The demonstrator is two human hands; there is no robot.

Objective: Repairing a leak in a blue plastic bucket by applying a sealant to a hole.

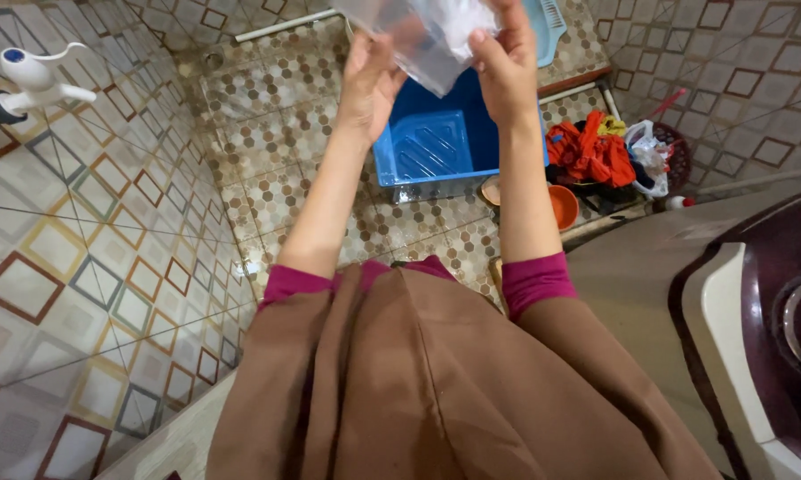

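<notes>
**Both hands on a clear plastic bag over a blue tub, tiled wash area**

Nearest: brown garment (436, 382) with magenta cuffs, filling the lower frame. To the right, a washing machine (756, 338), cream body with a dark maroon top. To the left, a tiled wall with a white tap (36, 76).

Middle: left hand (369, 76) and right hand (505, 67), both raised and stretched forward, each pinching one side of a clear plastic bag (427, 36). The fingers are closed on the film, thumbs towards the camera; the bag is held in the air between the two hands, directly above the tub (its upper part runs out of frame, and what it contains cannot be told).

Beyond: blue plastic tub (436, 142) on the hexagon-tiled floor (276, 116), open side up. Right of it, an orange bowl (563, 206), a heap of red and orange clothes (591, 151) and a white carrier bag (649, 156). A pale blue dustpan-like item (547, 27) lies at the far edge.

Risk, as judged: the film looks thin and slick, and the floor appears wet. A pinch at the edges only could slip, or the bag could tear or tip, dropping its contents beside the tub instead of into it.
</notes>
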